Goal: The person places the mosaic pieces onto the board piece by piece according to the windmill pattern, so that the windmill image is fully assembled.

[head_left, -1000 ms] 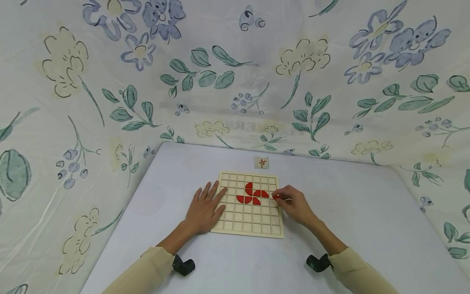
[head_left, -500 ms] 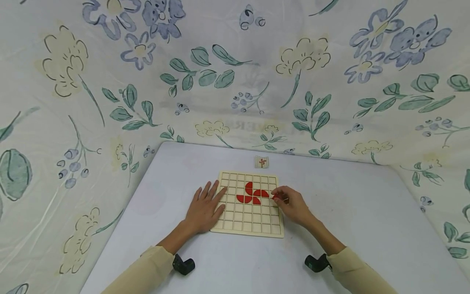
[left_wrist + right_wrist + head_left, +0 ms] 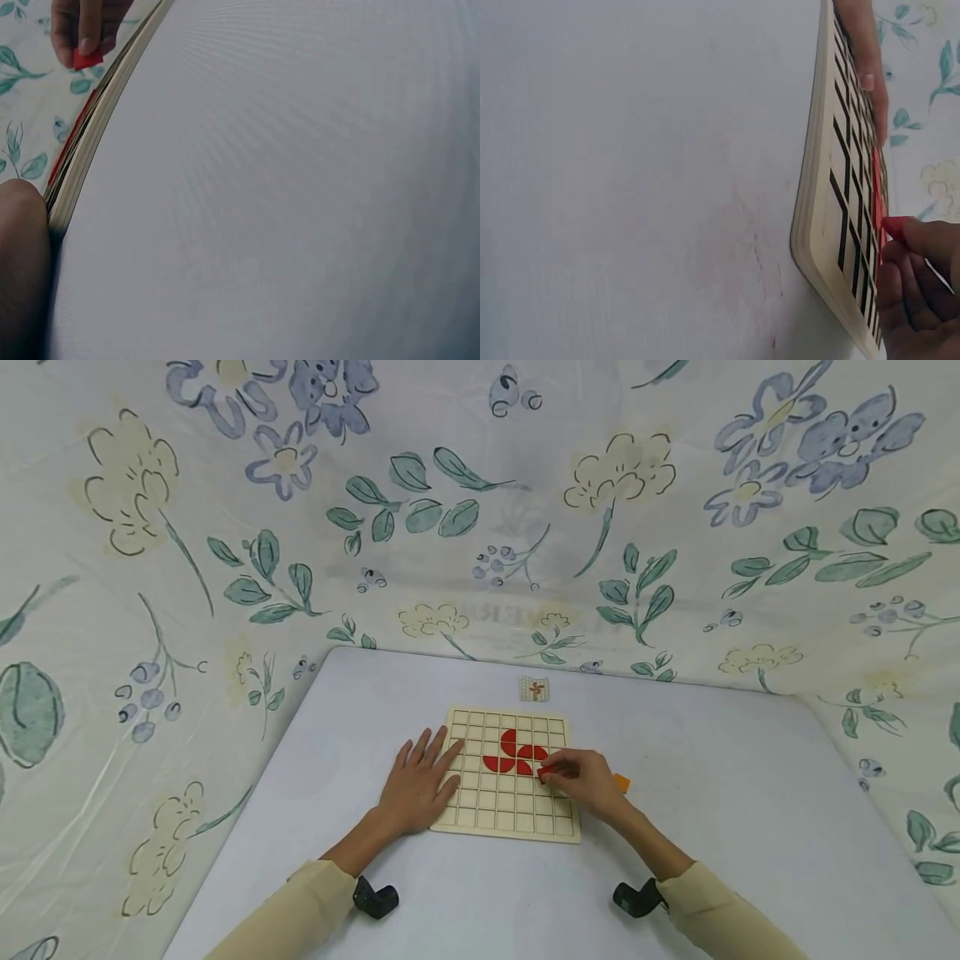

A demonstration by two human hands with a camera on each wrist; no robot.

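A wooden grid board (image 3: 495, 820) lies on the table. Several red quarter-round pieces (image 3: 498, 765) form a pinwheel-like shape in its upper middle squares. My left hand (image 3: 420, 783) rests over the board's left edge with fingers spread. Between thumb and fingers my right hand (image 3: 588, 781) pinches a small red piece (image 3: 544, 773), held over the board just right of and below the pinwheel. Both wrist views show this red piece (image 3: 88, 58) raised at the fingertips; its full outline is partly hidden by the fingers.
Behind the board lies a small card (image 3: 536, 689) printed with a grid and a red pinwheel. An orange piece (image 3: 622, 783) shows on the table beside the right hand, partly covered by it. Floral cloth (image 3: 480, 510) hangs along the table's back edge.
From the board's right edge, my right hand has moved left and slightly toward me with the red piece, and the orange piece has come into sight. The left hand stays put.
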